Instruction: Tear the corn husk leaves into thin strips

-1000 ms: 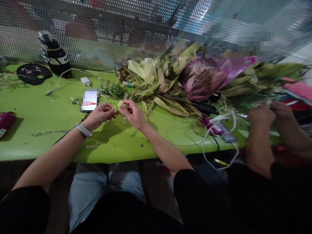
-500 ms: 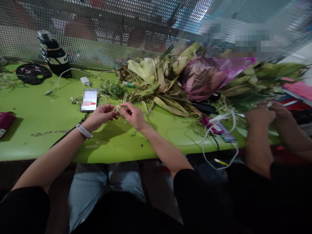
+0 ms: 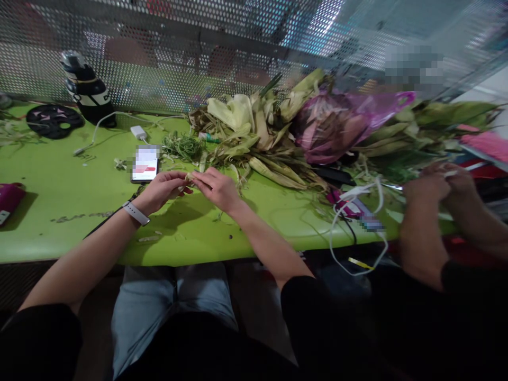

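Observation:
My left hand and my right hand meet above the green table, fingertips closed together. Pinched between them is a small pale strip of corn husk, mostly covered by my fingers. Just behind my left hand lies a phone with a lit screen. Beyond my hands are a small heap of thin green strips and a large pile of corn husks. A few pale scraps lie nearer the front edge.
A pink plastic bag sits among the husks. To the left are a dark bottle, a black mask and a magenta box. White cables loop over the front edge, near a co-worker's hands at right. Perforated metal stands behind.
My right-hand fingers have turned over and closed further around the husk strip, so less of it shows. My left hand has shifted only slightly. The co-worker's hands have moved a little.

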`<action>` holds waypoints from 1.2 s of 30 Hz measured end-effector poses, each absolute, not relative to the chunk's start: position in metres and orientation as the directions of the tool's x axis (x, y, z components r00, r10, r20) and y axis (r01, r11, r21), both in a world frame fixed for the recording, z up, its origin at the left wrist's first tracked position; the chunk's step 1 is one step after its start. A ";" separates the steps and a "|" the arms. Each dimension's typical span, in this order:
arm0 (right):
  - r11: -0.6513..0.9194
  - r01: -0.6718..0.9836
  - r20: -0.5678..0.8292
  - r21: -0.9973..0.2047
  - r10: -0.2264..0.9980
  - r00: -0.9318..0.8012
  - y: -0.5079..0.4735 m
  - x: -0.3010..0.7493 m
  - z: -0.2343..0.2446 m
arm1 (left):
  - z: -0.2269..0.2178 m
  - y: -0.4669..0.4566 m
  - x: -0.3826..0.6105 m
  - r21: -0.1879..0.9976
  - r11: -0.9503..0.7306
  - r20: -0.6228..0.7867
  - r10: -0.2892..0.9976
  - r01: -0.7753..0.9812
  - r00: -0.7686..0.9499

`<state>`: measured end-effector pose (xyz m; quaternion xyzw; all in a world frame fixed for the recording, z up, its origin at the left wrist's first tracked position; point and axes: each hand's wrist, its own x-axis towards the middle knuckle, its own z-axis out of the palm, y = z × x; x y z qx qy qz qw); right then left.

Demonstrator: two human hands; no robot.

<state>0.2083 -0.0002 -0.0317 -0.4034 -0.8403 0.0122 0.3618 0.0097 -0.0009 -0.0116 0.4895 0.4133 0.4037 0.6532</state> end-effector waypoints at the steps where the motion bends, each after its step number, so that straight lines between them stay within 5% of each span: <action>1: 0.679 0.664 0.617 -0.314 0.678 -0.401 0.000 0.208 -0.032 | -0.012 -0.001 0.010 0.973 0.196 -0.147 0.932 -0.123 0.330; 14: 0.692 0.614 0.628 -0.380 0.681 -0.378 0.000 0.205 -0.032 | -0.015 0.000 0.011 0.982 0.140 -0.101 0.956 -0.125 0.274; 26: 0.685 0.624 0.575 -0.375 0.700 -0.423 0.003 0.207 -0.036 | -0.015 -0.007 0.014 0.992 -0.091 0.057 0.938 0.085 0.341; 36: 0.601 0.536 0.523 -0.593 0.794 -0.311 -0.005 0.206 -0.026 | -0.022 -0.004 0.011 0.975 -0.181 0.117 0.909 0.127 0.400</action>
